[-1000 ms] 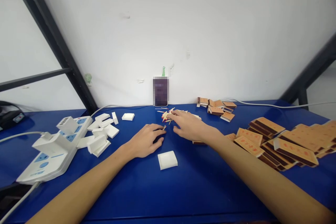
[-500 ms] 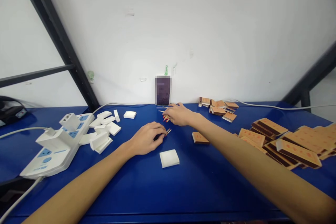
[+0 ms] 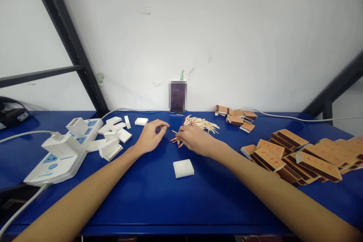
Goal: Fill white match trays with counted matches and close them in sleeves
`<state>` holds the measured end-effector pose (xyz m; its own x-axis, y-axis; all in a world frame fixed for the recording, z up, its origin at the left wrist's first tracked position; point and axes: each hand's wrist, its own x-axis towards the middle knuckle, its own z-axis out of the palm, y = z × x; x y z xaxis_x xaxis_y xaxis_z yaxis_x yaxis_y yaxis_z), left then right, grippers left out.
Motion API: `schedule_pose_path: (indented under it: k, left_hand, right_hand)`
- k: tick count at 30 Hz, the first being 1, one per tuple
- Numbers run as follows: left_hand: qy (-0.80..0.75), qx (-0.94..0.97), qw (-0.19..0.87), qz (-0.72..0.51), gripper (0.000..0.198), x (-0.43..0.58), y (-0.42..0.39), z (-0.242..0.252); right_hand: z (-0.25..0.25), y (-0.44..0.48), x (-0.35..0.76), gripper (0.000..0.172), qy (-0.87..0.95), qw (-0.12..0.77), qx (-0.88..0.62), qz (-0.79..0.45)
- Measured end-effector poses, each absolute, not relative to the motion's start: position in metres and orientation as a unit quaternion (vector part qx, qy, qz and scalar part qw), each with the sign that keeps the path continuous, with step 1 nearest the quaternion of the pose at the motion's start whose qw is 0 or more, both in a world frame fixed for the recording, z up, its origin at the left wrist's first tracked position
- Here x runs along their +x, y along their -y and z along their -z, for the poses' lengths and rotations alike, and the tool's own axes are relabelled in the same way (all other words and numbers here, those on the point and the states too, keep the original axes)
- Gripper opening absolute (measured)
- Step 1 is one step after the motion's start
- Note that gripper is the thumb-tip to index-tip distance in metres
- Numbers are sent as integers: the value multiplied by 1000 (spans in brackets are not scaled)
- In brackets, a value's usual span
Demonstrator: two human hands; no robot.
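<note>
My right hand (image 3: pixel 194 138) is closed round a small bunch of red-tipped matches (image 3: pixel 176 141) whose heads stick out to the left, just above the blue table (image 3: pixel 159 200). My left hand (image 3: pixel 151 135) hovers a little to the left of them with thumb and fingers curled together; I cannot make out anything in it. A loose pile of matches (image 3: pixel 202 123) lies just behind my right hand. A white inner matchbox tray (image 3: pixel 183 168) lies in front of both hands.
Several white trays (image 3: pixel 113 140) and a white power strip (image 3: pixel 64 147) with plugs lie at the left. Orange matchbox sleeves (image 3: pixel 295 153) are heaped at the right, with a smaller group (image 3: pixel 236 116) by the wall. A blurred dark card (image 3: pixel 177 96) leans on the wall.
My right hand drew back from the match pile toward me with a bunch of matches. My left hand lifted off the table and moved up and back toward the pile. The head tilted slightly.
</note>
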<state>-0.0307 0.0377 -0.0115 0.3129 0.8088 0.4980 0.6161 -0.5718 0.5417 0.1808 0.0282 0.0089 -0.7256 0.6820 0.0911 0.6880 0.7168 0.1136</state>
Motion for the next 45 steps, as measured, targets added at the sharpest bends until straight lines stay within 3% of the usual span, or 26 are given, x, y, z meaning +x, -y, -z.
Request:
schedule_pose_path:
  k: [6, 14, 21, 29, 35, 38, 45]
  left_hand:
    - [-383, 877, 107, -270, 30, -27, -33, 17]
    - [-404, 904, 88, -110, 44, -27, -27, 17]
    - [-439, 876, 44, -195, 34, -25, -30, 19]
    - [-482, 846, 56, -221, 15, -26, -39, 17]
    - [-484, 847, 67, -208, 16, -19, -33, 17]
    - [-477, 849, 82, -211, 20, -13, -28, 16]
    - [-417, 876, 84, -227, 23, -10, -19, 12]
  right_hand:
    - [1, -7, 191, 31, 917, 62, -392, 23]
    - [11, 6, 208, 41, 857, 234, -447, -106]
    - [19, -6, 219, 38, 831, 282, -469, -102]
    - [5, -9, 228, 22, 845, 291, -443, -73]
    - [10, 4, 212, 11, 812, 331, -455, -157]
    - [21, 6, 208, 11, 806, 359, -451, -134]
    - [27, 8, 210, 13, 856, 316, -399, -95]
